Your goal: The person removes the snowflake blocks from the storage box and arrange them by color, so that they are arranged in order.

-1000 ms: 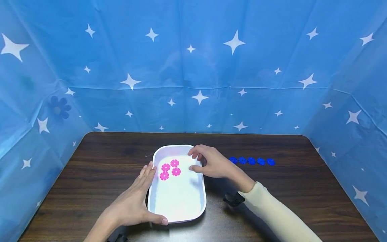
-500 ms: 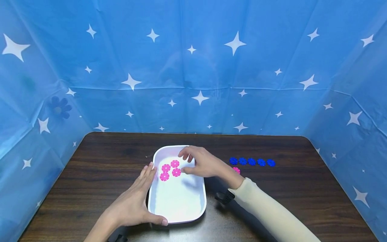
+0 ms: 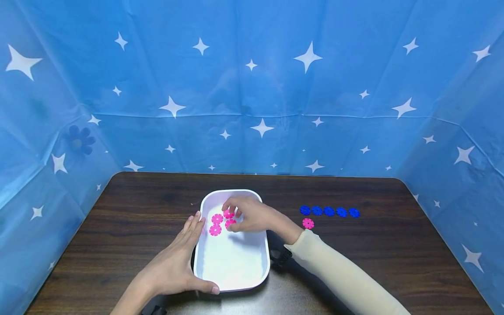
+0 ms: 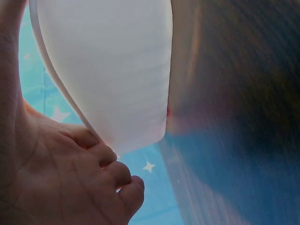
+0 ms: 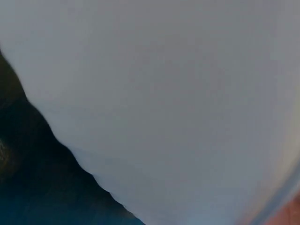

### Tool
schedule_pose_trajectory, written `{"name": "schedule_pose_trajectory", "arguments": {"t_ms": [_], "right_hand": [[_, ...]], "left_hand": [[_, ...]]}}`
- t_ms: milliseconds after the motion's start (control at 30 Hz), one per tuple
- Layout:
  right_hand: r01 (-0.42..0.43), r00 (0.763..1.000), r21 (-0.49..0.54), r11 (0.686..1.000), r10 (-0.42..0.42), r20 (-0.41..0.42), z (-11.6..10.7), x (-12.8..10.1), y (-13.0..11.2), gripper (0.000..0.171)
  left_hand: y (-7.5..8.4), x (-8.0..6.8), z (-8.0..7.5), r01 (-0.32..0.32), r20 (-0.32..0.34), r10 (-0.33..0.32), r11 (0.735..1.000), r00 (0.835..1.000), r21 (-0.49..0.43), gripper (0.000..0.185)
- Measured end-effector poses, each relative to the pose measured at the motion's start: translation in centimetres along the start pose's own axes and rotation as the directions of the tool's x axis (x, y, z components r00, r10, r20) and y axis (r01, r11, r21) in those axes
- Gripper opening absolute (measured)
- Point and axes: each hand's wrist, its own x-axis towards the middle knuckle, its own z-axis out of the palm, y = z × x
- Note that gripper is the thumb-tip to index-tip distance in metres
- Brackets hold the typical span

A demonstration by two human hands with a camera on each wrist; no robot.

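While the left hand (image 3: 173,267) steadies the white tray (image 3: 236,280), the right hand (image 3: 250,216) dips into it among the pink flower discs (image 3: 215,224).

The tray sits near the middle of the dark worktop (image 3: 118,218). The left hand lies along the tray's left wall with its fingers (image 3: 193,227) straight against the side and the thumb hooked over the near rim, so it holds the tray. The right hand reaches over the tray's far right part, its fingers curled narrowly down onto the pink discs at the far end; whether they already pinch one cannot be told. Right of the tray, well apart from it, a single pink disc (image 3: 308,223) lies on the worktop, and just beyond it stands a row of blue discs (image 3: 329,211).
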Motion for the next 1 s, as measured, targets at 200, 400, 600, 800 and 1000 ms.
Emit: {"name": "schedule_pose_trajectory", "arguments": {"t_ms": [200,400,600,800,1000], "right_hand": [[-0.030,0.999,-0.122,0.992,0.034,0.036,0.7,0.7,-0.2,0.049],[-0.056,0.996,-0.132,0.990,0.065,0.061,1.1,0.7,-0.3,0.054],[-0.092,0.992,-0.167,0.982,0.104,0.067,1.7,0.1,-0.5,0.057],[-0.091,0.991,-0.196,0.976,0.108,0.076,2.0,0.0,-0.4,0.056],[-0.099,0.989,-0.238,0.966,0.121,0.080,2.2,0.0,-0.4,0.045]], "left_hand": [[0.0,0.0,0.0,-0.001,-0.007,0.001,1.000,1.000,0.008,0.158],[0.0,-0.1,0.0,-0.002,-0.007,0.002,1.000,1.000,0.008,0.158],[-0.1,0.0,0.0,-0.006,-0.014,0.006,1.000,1.000,0.006,0.157],[-0.1,-0.1,0.1,-0.009,-0.018,0.009,1.000,1.000,0.008,0.157],[-0.1,-0.1,0.1,-0.018,-0.023,0.018,1.000,1.000,-0.003,0.156]]}}
